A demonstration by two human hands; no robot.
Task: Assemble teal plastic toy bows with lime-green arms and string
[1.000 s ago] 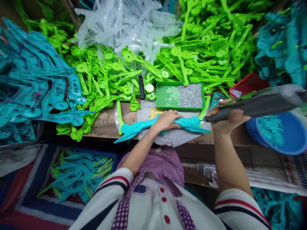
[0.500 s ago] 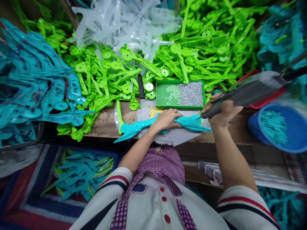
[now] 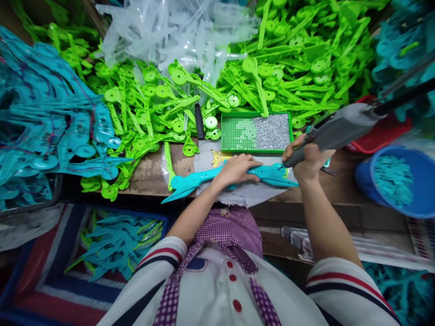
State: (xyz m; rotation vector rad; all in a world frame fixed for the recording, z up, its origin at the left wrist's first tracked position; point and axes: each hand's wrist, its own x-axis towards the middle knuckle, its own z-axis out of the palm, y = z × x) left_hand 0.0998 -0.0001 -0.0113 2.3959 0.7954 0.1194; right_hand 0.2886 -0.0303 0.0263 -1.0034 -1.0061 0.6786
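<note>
A long turquoise plastic part [image 3: 272, 173] with pointed ends lies across a grey cloth [image 3: 243, 195] at the bench's front edge. My left hand [image 3: 238, 169] is laid over its middle, fingers curled across it and holding it down. In my right hand [image 3: 307, 160] is a grey electric screwdriver [image 3: 340, 129], my fingers closed round its front. The tool slants down to the left, and its bit meets or nearly meets the part's right end; I cannot tell whether a screw is there. Just behind the part sits a green tray [image 3: 238, 150] with many small silver screws [image 3: 273, 131].
Lime-green plastic pieces [image 3: 299, 86] are heaped behind the tray, with clear plastic pieces [image 3: 163, 36] further back. Turquoise parts [image 3: 50, 99] are stacked at left. A black handle [image 3: 199, 121] stands left of the tray. On the right are a red tray [image 3: 377, 133] and a blue bucket [image 3: 423, 181].
The screwdriver has shifted slightly left and its rear end has dropped a little, with my right hand moving along. My left hand and the turquoise part stay almost in place.
</note>
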